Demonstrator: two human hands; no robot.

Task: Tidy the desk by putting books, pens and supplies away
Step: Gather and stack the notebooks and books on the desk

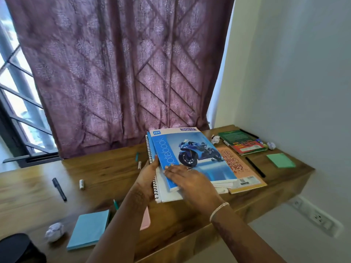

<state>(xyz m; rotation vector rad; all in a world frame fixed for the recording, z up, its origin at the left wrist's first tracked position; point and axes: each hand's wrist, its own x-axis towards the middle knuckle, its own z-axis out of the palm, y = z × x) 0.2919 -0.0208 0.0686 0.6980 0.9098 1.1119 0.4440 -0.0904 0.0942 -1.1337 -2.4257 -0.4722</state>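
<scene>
A blue notebook [191, 150] with a motorbike on its cover lies on top of a white spiral-bound book [167, 194] in the middle of the wooden desk [106, 171]. My left hand [149, 175] grips the spiral edge of this stack. My right hand [188, 179] presses flat on the blue cover's near corner. An orange book [241, 168] lies under the stack's right side. Green and red books [242, 142] sit at the far right. A black pen [255, 167] lies beside the orange book, and another black pen [59, 188] lies at the left.
A blue sticky pad [89, 228], a pink pad [145, 219], a crumpled paper ball [54, 231] and a black container [19, 249] are near the front edge. A green pad [281, 160], paper balls [215, 139] and small markers [81, 184] are scattered about. A curtain [121, 69] hangs behind.
</scene>
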